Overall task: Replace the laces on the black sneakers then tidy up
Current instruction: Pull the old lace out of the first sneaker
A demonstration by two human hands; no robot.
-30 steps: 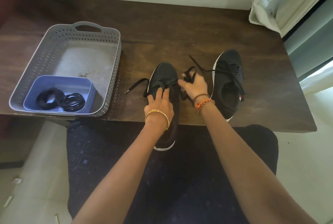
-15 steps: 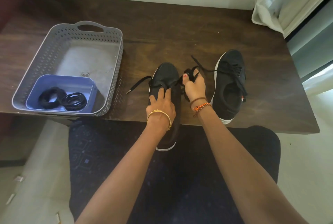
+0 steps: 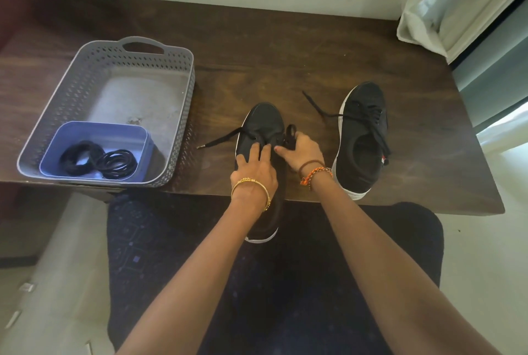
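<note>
Nearest you, the sneaker you are working on (image 3: 264, 137) overhangs the front edge of the tabletop (image 3: 285, 49), its heel out over your lap and only the toe half supported, so it will tip toward you if you ease off. Your left hand (image 3: 253, 167) rests on its upper with fingers spread and fairly straight, pressing rather than clutching; judge that as the right hold, since the shoe looks light and its fabric upper soft enough to fold under a hard squeeze. Your right hand (image 3: 303, 149) has its grip closed on a bunched loop of black lace (image 3: 291, 133) just beside the eyelets. The lace is limp, thin and probably a little slick, so take it near the tip for threading, not mid-length. Its other end (image 3: 220, 139) trails off to the left across the wood, clear of everything. The second sneaker (image 3: 361, 137) sits just right of your right wrist, fully on the tabletop but near the front edge, already laced, with loose ends, one (image 3: 314, 104) reaching back toward the middle; a wide pull to the right could snag it. To the left, well apart, the grey basket (image 3: 183, 103) holds a blue tray (image 3: 94, 132) with two coils of black lace (image 3: 100, 159), one of them a thinner cord. Beyond the shoes the wood lies bare up to the wall, so slide the work forward rather than sideways. A curtain (image 3: 454, 3) hangs over the far right corner.
</note>
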